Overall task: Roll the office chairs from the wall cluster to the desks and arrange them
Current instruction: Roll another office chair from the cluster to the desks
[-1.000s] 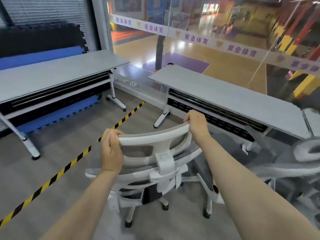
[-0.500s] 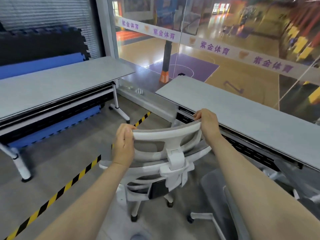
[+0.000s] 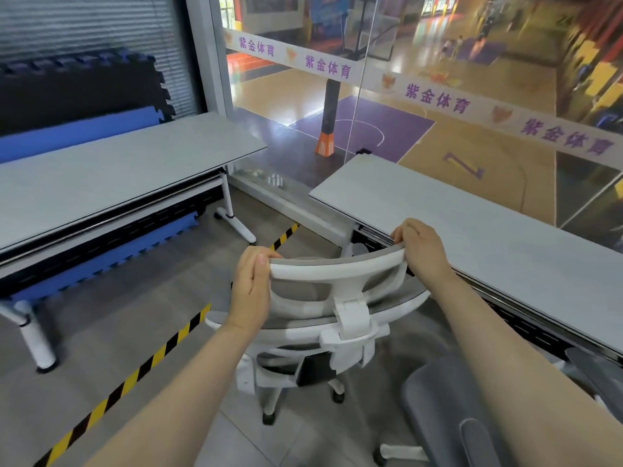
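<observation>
An office room overlooking an indoor basketball court. Shown by two long grey worktops (image 3: 505, 244), one left (image 3: 111, 183) of the white mesh office chair (image 3: 337, 305), one right of it against a glass wall (image 3: 387, 96). Beyond the glass, a hardwood court with purple key (image 3: 364, 129). Foam mats (image 3: 77, 92) stacked behind the left worktop.

Both bare forearms reach forward from the bottom edge. The left hand (image 3: 251, 284) curls its fingers over one end of the headrest (image 3: 337, 271), thumb behind; the right hand (image 3: 423, 249) grips the other end.
</observation>
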{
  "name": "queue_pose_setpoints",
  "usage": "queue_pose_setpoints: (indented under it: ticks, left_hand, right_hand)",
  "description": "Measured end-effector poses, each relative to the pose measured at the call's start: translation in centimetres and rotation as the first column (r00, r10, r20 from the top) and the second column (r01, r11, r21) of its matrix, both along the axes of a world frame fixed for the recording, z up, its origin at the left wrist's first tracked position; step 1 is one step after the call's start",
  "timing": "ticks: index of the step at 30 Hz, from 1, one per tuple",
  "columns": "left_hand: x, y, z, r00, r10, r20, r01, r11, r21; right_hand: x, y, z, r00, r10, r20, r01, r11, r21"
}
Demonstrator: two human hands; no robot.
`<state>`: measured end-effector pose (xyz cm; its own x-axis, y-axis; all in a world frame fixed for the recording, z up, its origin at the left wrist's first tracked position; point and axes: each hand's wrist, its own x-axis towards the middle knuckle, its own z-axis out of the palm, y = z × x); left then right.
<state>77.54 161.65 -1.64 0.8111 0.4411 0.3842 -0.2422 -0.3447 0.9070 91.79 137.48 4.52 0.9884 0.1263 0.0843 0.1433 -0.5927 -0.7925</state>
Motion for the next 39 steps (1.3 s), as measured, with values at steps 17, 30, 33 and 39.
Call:
queue_pose_setpoints:
  ticks: [17, 30, 33, 39]
  left_hand:
    - [-22.0, 5.8, -2.7, 0.615, 0.634, -0.469, -0.376, 0.759, 0.532]
    - [-60.1, 4.2, -2.1, -0.135, 0.84, -0.526, -0.811, 0.211, 0.545]
    - [-68.7, 2.7, -2.0, -0.246, 0.818, -0.52, -0.824, 0.106, 0.557]
    - [-83.9, -0.5, -1.8, -0.435, 0.731, -0.526, -0.811, -0.066, 0.581]
  right_hand:
    - [-16.5, 19.3, -0.9, 0.427, 0.864, 0.265, -0.74, 0.503, -0.447]
    - [-48.9, 34.6, -4.6, -0.267, 0.963, 0.04, -0.859, -0.22, -0.462]
    - [-58.4, 36.8, -5.1, -0.349, 0.937, -0.003, -0.854, -0.319, -0.411]
    - [-76.8, 39.7, -5.4, -0.538, 0.842, -0.035, -0.781, -0.514, -0.356]
